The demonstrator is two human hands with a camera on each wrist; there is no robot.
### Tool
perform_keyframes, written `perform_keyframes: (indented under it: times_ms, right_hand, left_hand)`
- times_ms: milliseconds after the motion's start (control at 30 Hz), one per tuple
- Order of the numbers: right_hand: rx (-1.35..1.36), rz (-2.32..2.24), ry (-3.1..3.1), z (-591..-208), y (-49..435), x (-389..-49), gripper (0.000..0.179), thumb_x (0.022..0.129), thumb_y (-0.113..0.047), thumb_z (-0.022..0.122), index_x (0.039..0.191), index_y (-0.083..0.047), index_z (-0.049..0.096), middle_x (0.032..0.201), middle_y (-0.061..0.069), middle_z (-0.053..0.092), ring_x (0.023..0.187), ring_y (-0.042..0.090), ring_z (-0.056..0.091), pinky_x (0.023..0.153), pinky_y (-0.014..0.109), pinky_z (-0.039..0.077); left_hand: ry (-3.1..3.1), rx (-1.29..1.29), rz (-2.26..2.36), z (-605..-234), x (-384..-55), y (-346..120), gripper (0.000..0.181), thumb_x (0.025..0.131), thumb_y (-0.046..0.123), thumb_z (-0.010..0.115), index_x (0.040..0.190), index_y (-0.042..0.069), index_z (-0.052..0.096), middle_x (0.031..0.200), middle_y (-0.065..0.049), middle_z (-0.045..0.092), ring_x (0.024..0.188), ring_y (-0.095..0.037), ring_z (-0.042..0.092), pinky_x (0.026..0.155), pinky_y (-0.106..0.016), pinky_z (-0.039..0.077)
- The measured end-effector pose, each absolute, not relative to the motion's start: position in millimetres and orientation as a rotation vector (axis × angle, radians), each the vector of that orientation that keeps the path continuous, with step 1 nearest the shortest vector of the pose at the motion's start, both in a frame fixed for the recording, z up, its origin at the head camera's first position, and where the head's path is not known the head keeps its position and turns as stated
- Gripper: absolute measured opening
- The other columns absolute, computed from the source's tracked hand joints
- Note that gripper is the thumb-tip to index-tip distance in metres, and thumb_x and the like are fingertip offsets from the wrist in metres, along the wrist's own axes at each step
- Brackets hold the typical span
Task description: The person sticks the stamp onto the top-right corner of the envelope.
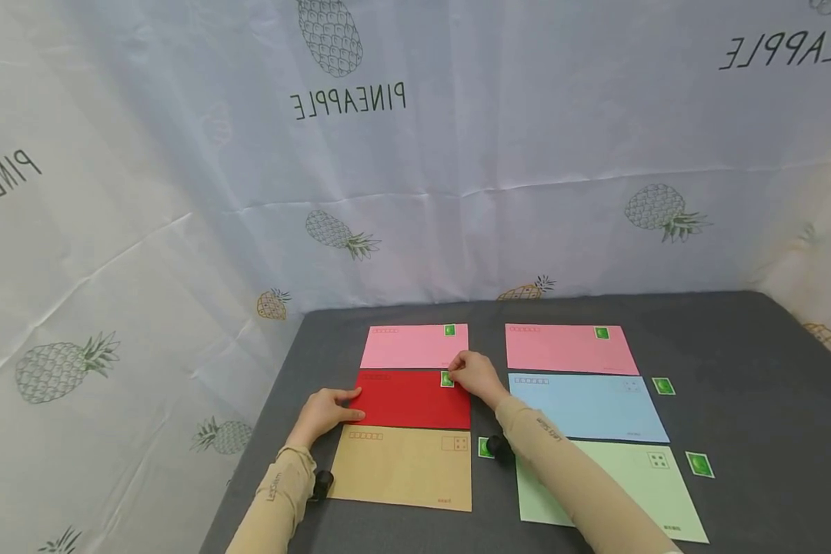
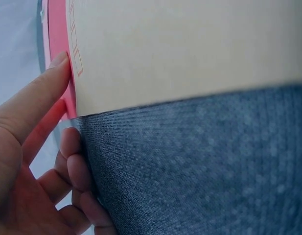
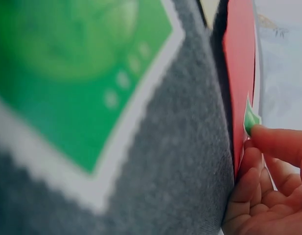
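A red envelope (image 1: 408,408) lies in the middle of the left column, between a pink envelope (image 1: 402,350) above and a tan envelope (image 1: 402,469) below. At its left edge, my left hand (image 1: 321,414) rests thumb and forefinger spread on the paper; in the left wrist view the thumb (image 2: 40,90) lies nearly straight on it and the other fingers curl beside the table edge. My right hand (image 1: 476,375) pinches a green stamp (image 1: 446,379) between thumb and forefinger at the red envelope's upper right corner. The right wrist view shows this stamp (image 3: 250,119) tilted up from the red paper.
The right column has a pink envelope (image 1: 568,350) with a stamp, a blue one (image 1: 582,408) and a light green one (image 1: 623,477), partly under my right forearm. Loose stamps lie beside the tan (image 1: 484,448), blue (image 1: 663,386) and light green (image 1: 700,465) envelopes. A curtain hangs behind.
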State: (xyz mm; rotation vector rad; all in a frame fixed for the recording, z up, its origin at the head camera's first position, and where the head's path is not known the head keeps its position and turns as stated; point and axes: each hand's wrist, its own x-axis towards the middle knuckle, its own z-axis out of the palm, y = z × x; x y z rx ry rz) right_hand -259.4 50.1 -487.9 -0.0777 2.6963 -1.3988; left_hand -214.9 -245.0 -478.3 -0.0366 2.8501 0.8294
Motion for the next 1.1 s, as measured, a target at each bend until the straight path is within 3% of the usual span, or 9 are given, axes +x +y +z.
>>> perform_keyframes:
  times_ms: [700, 1100]
  right_hand:
    - [-0.074, -1.286, 2.768, -485.9, 43.8, -258.3, 0.006, 0.082, -0.010, 0.066, 0.082, -0.006, 0.061, 0.078, 0.007, 0.062, 0.066, 0.016, 0.052, 0.059, 0.026, 0.044]
    - [-0.064, -1.256, 2.795, -487.2, 43.9, -257.6, 0.006, 0.083, -0.011, 0.066, 0.083, -0.005, 0.063, 0.074, 0.007, 0.062, 0.063, 0.016, 0.052, 0.058, 0.026, 0.043]
  left_hand:
    - [2.852, -0.026, 0.818, -475.7, -214.6, -245.9, 0.056, 0.072, 0.033, 0.078, 0.125, 0.021, 0.061, 0.123, -0.020, 0.060, 0.102, -0.028, 0.057, 0.081, -0.043, 0.048]
    - [2.854, -0.021, 0.796, -475.7, -213.2, -246.1, 0.057, 0.073, 0.034, 0.077, 0.126, 0.021, 0.060, 0.126, -0.021, 0.058, 0.112, -0.035, 0.056, 0.088, -0.050, 0.047]
